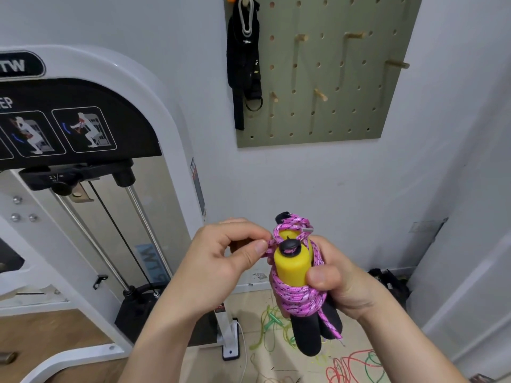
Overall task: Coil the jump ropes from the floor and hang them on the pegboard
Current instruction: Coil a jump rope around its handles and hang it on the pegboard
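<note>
The right hand, lower centre of the frame, is closed around the pink jump rope. Its thumb presses the front of the yellow handles. The two handles stand upright side by side, and the cord is wound around them in tight turns. This grip keeps the turns from slipping while the end is secured.

The left hand, just left of the bundle, pinches a strand of the pink cord between thumb and forefinger at the handle tops. The pinch appears intended to pull the loose end taut or tuck it. Which of the two cannot be determined.

The pegboard is mounted on the wall at upper centre-right. Several wooden pegs are free; a black strap hangs at the board's left edge.

A green rope and a red rope lie uncoiled on the floor at the bottom right. The task is judged to be at an early stage.
</note>
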A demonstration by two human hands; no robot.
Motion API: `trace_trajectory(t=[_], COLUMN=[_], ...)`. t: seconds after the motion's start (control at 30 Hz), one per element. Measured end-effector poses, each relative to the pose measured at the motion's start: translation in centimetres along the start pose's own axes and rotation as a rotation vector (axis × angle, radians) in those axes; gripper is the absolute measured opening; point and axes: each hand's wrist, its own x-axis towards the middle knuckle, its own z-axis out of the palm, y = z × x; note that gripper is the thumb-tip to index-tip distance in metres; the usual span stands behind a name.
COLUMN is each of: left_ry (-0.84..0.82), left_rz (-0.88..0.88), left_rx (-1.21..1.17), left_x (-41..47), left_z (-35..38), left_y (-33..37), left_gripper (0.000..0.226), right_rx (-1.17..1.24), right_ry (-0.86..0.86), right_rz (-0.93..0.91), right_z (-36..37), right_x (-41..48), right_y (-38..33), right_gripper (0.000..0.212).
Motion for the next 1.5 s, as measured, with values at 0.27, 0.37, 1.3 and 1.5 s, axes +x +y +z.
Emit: trace_trajectory(t=[0.27, 0.37, 1.3, 1.5], left_ry=[-0.019, 0.014, 0.045, 0.257], left_rz=[-0.057, -0.109, -0.113, -0.195], left_rx=[-0.251, -0.312, -0.15, -0.396], left_x=[0.2, 0.6, -0.3, 0.6], left_z=[0.1, 0.3, 2.4, 2.7], left_y=[0.8, 0.6, -0.7, -1.3], left_gripper=[0.009, 0.009, 0.039, 0.04], right_rx=[-0.157, -0.194, -0.866, -0.958], right_ry=[-0.003, 0.042, 0.514, 0.554], right_rz=[0.023, 0.024, 0.199, 0.239], right_z=[0.6, 0.9, 1.4, 1.4], right_x=[-0.4, -0.5, -0.3, -0.2], right_y=[-1.4, -1.8, -1.9, -1.2], right_gripper=[0.09, 0.059, 0.035, 0.044])
